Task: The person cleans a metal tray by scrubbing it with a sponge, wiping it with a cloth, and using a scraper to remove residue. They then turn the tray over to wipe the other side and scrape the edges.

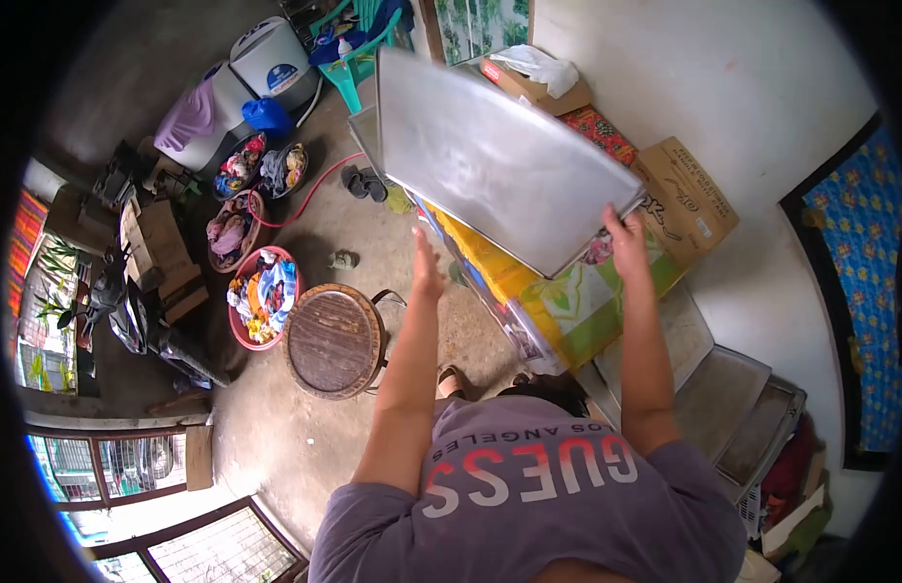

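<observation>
My right hand (626,241) grips the near right corner of a large, shiny metal baking tray (499,160), thumb on top. The tray is tilted above a table with a yellow and green floral cover (606,311). Part of a second metal tray (367,134) shows behind its left edge. My left hand (426,264) is raised left of the table, apart from the tray, with its fingers stretched out and nothing in it. More flat metal trays (718,398) lie stacked to the right of my body.
A round wooden stool (334,340) stands at my left, beside a pink basin of clothes (264,296). Cardboard boxes (689,199) sit at the table's far right. Behind are a washing machine (271,60), a green plastic chair (349,73) and a red hose (310,194). A motorbike (130,316) stands far left.
</observation>
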Demonstrator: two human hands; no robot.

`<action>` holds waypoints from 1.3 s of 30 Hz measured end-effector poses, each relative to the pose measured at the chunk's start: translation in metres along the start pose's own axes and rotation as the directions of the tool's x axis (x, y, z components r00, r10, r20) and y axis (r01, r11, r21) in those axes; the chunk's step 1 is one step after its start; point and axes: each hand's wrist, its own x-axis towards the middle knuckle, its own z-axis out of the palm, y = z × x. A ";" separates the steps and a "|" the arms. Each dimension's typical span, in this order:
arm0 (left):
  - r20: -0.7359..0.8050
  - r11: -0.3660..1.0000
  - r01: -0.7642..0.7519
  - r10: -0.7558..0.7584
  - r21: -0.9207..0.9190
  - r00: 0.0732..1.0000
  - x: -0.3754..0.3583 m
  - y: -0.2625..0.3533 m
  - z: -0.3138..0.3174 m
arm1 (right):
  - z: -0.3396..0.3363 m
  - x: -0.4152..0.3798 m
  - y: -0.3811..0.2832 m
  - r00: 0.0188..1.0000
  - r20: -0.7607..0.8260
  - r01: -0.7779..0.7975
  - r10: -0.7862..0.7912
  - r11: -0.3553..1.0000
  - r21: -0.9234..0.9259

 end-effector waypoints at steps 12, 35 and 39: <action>-0.088 0.891 -0.417 0.437 0.182 0.895 0.026 0.073 -0.021 | -0.021 -0.008 0.049 0.995 0.065 -0.079 0.082 0.996 -0.046; -0.284 0.774 -0.600 0.633 0.201 0.721 0.102 0.181 -0.046 | 0.027 -0.009 -0.002 0.965 0.257 0.011 0.052 0.971 -0.239; -0.219 0.930 -0.368 0.362 0.016 0.906 0.084 0.164 -0.076 | 0.022 -0.006 0.013 0.967 0.254 0.050 -0.004 0.983 -0.175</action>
